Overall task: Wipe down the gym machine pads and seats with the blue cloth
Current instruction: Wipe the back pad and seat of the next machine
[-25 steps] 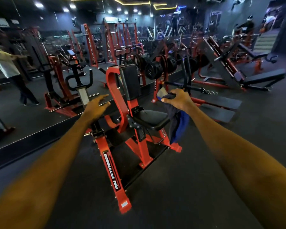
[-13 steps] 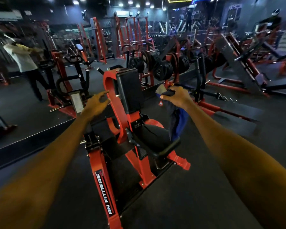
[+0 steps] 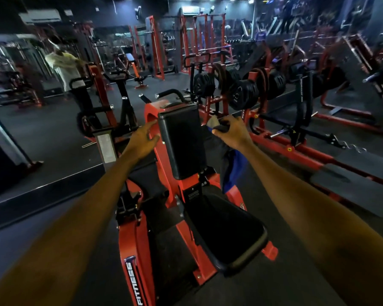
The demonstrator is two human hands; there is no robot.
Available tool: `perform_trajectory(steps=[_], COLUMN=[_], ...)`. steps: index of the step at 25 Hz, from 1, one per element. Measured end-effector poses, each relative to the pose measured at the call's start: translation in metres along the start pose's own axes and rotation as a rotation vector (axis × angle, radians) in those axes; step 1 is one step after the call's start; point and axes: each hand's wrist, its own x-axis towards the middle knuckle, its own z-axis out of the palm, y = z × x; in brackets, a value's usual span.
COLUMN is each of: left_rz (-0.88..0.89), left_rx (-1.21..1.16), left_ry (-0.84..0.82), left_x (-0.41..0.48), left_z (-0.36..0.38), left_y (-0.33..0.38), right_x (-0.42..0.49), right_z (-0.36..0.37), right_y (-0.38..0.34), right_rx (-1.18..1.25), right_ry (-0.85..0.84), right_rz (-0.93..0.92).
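Note:
A red gym machine [image 3: 128,244] stands right in front of me. It has an upright black chest pad [image 3: 180,140] and a black seat [image 3: 226,228] below it. My left hand [image 3: 143,140] reaches with straight fingers to the red frame at the pad's left edge. My right hand [image 3: 232,131] is just right of the pad and grips the blue cloth [image 3: 232,168], which hangs down under the fist.
A mirror wall [image 3: 42,133] runs along the left with a raised ledge at its foot. A plate-loaded red machine with black weight plates [image 3: 243,93] stands behind and to the right. A person in a light shirt [image 3: 64,67] shows at far left. Dark rubber floor lies to the right.
I have come closer to the machine; pad and seat now fill the middle. My left hand reached forward to the pad's left edge. My right hand still holds the cloth.

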Motion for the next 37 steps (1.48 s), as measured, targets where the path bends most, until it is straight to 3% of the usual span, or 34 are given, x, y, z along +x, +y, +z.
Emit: perform_trajectory(steps=[8,14,19,22,28,34,37], left_rz=[0.163,0.193,0.174,0.111,-0.001,0.003,0.01], left_rx=[0.106,0.02,-0.031,-0.107,-0.118,-0.072,-0.024], left_ry=[0.092,0.197,0.335,0.393,0.523,0.544,0.552], left_x=[0.098,0.113,0.116,0.117,0.117,0.119,0.12], left_z=[0.04,0.08,0.097,0.113,0.136,0.139,0.139], left_y=[-0.027,-0.045,-0.039,-0.03,-0.016,-0.02,-0.019], right_x=[0.117,0.104,0.129,0.136,0.072,0.121,0.102], right_z=[0.07,0.161,0.161,0.16,0.21,0.182,0.199], right_y=[-0.022,0.007,0.016,0.019,0.094,0.043,0.068], right_rx=[0.13,0.147,0.482,0.494,0.529,0.517,0.386], right_ry=[0.173,0.234,0.312,0.297,0.194,0.273,0.214], right_rz=[-0.196,-0.284,-0.163,-0.18,-0.08,-0.214,-0.302])
